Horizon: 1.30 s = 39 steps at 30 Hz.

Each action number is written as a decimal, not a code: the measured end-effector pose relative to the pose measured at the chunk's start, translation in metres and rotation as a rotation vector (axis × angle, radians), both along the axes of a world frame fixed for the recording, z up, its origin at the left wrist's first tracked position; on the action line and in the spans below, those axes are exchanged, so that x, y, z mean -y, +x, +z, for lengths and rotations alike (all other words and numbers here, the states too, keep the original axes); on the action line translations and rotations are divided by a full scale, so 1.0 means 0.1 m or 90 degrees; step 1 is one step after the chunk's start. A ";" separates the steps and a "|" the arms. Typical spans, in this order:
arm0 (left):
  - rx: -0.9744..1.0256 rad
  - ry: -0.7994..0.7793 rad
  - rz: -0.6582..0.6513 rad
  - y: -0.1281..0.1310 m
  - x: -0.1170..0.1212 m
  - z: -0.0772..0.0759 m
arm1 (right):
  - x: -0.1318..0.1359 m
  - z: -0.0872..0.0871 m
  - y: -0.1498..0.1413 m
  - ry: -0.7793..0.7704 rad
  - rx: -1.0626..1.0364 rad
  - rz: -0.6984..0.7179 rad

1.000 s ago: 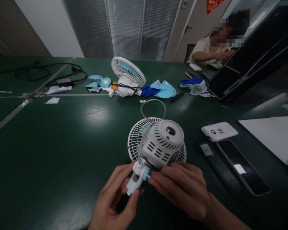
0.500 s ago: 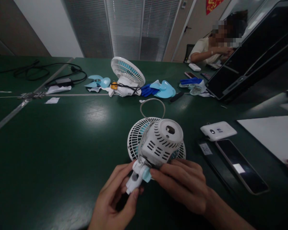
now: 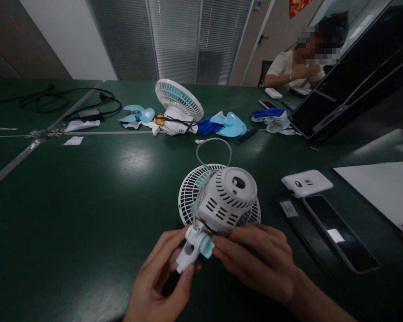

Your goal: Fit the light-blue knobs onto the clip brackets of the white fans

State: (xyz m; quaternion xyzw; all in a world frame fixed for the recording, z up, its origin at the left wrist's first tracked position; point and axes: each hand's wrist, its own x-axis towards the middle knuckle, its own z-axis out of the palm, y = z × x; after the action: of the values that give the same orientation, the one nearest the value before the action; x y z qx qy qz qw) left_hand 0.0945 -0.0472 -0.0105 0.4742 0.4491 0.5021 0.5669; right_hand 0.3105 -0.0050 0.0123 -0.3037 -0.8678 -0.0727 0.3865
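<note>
A white fan [image 3: 218, 205] lies face down on the green table, its vented motor housing on top and its round grille beneath. At its near end is a white bracket [image 3: 187, 257], gripped between the thumb and fingers of my left hand [image 3: 163, 268]. On the bracket's right side sits a light blue knob [image 3: 206, 247]. My right hand [image 3: 258, 259] has its fingertips closed at this knob, while its other fingers lie beside the housing. A grey cord [image 3: 214, 139] loops up behind the fan.
Farther back lie a second fan [image 3: 177, 100], light blue blades [image 3: 230, 125] and gloves [image 3: 272, 120]. To the right are a white device [image 3: 307, 183], a phone [image 3: 339, 232] and paper [image 3: 379, 183]. Another person [image 3: 295, 71] sits behind a black case [image 3: 352, 67].
The light blue knob has turned slightly, and my right fingertips have shifted a little to the right with it. My left hand and the fan stay nearly in place.
</note>
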 end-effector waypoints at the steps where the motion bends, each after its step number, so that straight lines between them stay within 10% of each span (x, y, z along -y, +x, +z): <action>1: 0.001 0.000 -0.001 0.00 0.00 0.00 | -0.01 -0.01 0.00 0.004 -0.003 -0.009; 29: -0.009 0.025 -0.004 -0.01 0.00 -0.04 | 0.02 0.02 -0.10 -0.010 -0.019 0.041; 39: -0.334 0.178 -0.248 -0.16 -0.37 0.30 | 0.04 0.02 -0.15 -0.031 -0.013 0.051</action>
State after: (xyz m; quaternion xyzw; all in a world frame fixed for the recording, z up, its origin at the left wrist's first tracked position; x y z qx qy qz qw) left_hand 0.0789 -0.0102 0.0195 0.7367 0.4073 0.3027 0.4469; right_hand 0.2950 -0.0093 0.0140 -0.2788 -0.8768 -0.0325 0.3904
